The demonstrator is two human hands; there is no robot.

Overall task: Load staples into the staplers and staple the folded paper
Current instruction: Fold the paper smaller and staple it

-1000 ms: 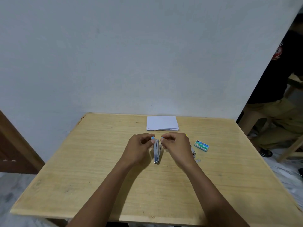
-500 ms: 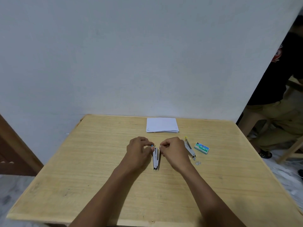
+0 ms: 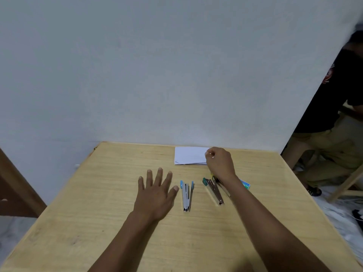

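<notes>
- Hands first: the left hand (image 3: pixel 157 191) is spread wide, all fingers straight and apart, palm down over the pale wooden table (image 3: pixel 98 213), holding nothing. Whether the palm touches the wood cannot be told.
- Its thumb tip points to 2 o'clock and ends just beside the blue-tipped silver metal stapler (image 3: pixel 186 195), with a small gap between them.
- That stapler lies flat near the table's middle, swung open into a narrow V, with the hinge at 6 o'clock and both blue ends at 12.
- The right hand (image 3: pixel 220 163) reaches to 12 o'clock of the table with its fingers curled. Thumb and forefinger tips come together at the right edge of the folded white paper (image 3: pixel 188 155), but blur hides whether they actually grip it.
- The paper lies flat at the table's far edge, near the grey-white wall (image 3: pixel 157 75).
- At 3 o'clock of the blue stapler, near it, a green-tipped brown metal stapler (image 3: pixel 214 191) also lies open, its green end toward 11 o'clock, partly hidden beneath the right wrist.
- A small green and blue staple box (image 3: pixel 245 184) peeks out at 3 o'clock of that wrist.
- Off the table at 2 o'clock sits a person (image 3: pixel 334 114) in a dark shirt and khaki trousers.
</notes>
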